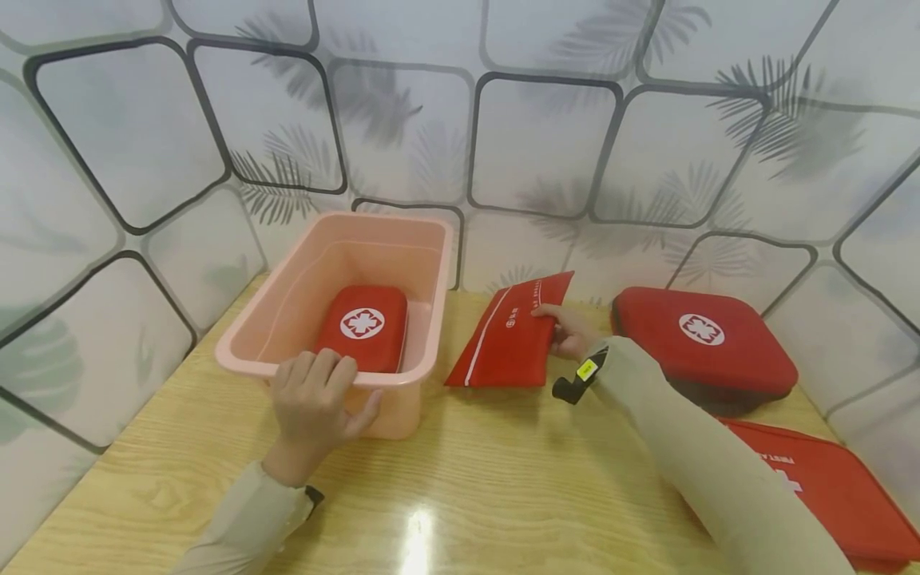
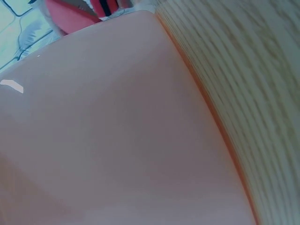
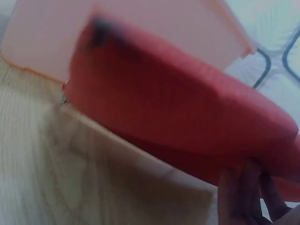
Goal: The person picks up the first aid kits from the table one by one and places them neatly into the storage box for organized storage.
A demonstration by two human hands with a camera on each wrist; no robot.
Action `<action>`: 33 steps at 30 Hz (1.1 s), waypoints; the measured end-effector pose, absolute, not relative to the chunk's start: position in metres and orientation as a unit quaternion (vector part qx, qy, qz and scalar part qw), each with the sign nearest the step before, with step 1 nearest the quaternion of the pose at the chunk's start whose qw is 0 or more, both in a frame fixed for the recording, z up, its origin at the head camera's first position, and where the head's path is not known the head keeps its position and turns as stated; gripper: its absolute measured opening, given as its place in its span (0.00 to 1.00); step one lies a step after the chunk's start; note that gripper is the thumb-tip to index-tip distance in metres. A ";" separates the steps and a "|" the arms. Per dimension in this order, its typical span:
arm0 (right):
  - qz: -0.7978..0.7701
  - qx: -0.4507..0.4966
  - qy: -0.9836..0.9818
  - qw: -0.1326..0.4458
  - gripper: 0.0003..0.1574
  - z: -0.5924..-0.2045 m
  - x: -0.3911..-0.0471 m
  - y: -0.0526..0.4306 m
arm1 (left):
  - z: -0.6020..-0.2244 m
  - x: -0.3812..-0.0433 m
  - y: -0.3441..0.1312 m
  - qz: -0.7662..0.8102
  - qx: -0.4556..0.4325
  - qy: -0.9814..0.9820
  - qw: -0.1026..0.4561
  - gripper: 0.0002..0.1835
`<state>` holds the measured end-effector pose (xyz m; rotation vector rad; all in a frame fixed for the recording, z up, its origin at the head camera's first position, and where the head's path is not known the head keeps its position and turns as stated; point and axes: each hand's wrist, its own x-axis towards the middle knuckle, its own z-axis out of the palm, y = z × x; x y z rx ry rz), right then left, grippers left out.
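the wood-grained worktop [image 1: 496, 487] carries everything, with the peach tub [image 1: 395, 411] standing on it. well to the tub's right i see a bulky red case [image 1: 726, 351], and farther right of the tub still, a flat red first aid bag [image 1: 848, 487]. just right of the tub is a thin red pouch [image 1: 510, 335], tilted and apparently off the worktop. a small red case [image 1: 362, 327] lies inside the tub. the right grip [image 1: 571, 334] is clamped on the pouch's edge away from the tub; the left grip [image 1: 309, 399] has its fingers hooked over the tub's near rim. i'd judge the step in hand is handling the pouch beside a steadied tub; bringing it inside would call for clearing the tub's right wall.
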<state>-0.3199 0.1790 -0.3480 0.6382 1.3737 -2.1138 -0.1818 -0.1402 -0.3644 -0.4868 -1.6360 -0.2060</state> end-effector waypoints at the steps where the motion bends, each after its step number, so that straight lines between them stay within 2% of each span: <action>1: -0.784 0.240 0.506 0.269 0.43 -0.345 -0.320 0.180 | -0.365 -0.182 -0.140 -0.091 -0.214 -0.721 0.653 0.28; 15: -0.801 0.235 0.487 0.259 0.43 -0.300 -0.321 0.185 | -0.368 -0.180 -0.143 -0.093 -0.210 -0.730 0.644 0.28; 24: -0.830 0.246 0.443 0.234 0.37 -0.278 -0.314 0.175 | -0.368 -0.180 -0.142 -0.093 -0.209 -0.731 0.643 0.28; 29: -0.850 0.239 0.413 0.222 0.39 -0.262 -0.313 0.175 | -0.366 -0.182 -0.142 -0.091 -0.210 -0.729 0.645 0.28; 31: -0.850 0.224 0.425 0.215 0.38 -0.254 -0.311 0.177 | -0.366 -0.182 -0.142 -0.092 -0.211 -0.728 0.645 0.28; 33: -0.851 0.205 0.435 0.209 0.33 -0.245 -0.310 0.178 | -0.366 -0.183 -0.142 -0.092 -0.212 -0.728 0.645 0.28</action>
